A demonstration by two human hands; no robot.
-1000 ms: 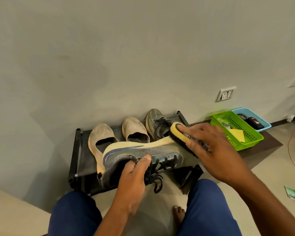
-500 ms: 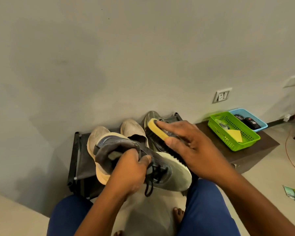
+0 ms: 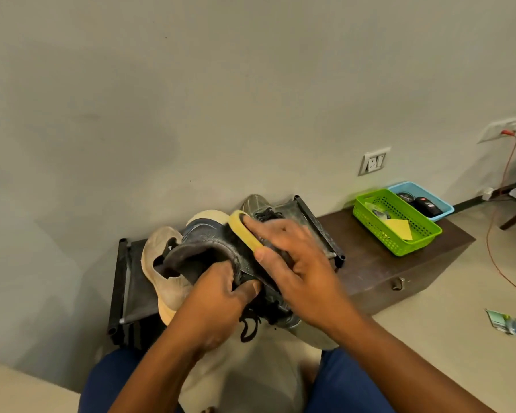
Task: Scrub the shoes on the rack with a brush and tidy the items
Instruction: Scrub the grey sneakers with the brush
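My left hand [image 3: 221, 296] grips a grey sneaker [image 3: 209, 248] by its collar, fingers inside the opening, holding it above the low black shoe rack [image 3: 122, 281]. Its heel points away from me and black laces dangle below. My right hand [image 3: 298, 263] holds a yellow-backed brush [image 3: 245, 231] with dark bristles pressed on the sneaker's side. A tan suede shoe [image 3: 164, 263] sits on the rack behind my left hand. The matching grey sneaker [image 3: 258, 204] stands at the rack's right end, partly hidden.
A dark brown box [image 3: 399, 263] right of the rack carries a green basket [image 3: 399, 234] and a blue tray [image 3: 435, 201] with dark items. An orange cord [image 3: 495, 234] runs down the wall to the floor. My knees in blue trousers frame the bottom.
The sneaker has been turned from lying sole-up and sideways to heel away from me. The brush moved left from the sole's edge onto the shoe's upper side.
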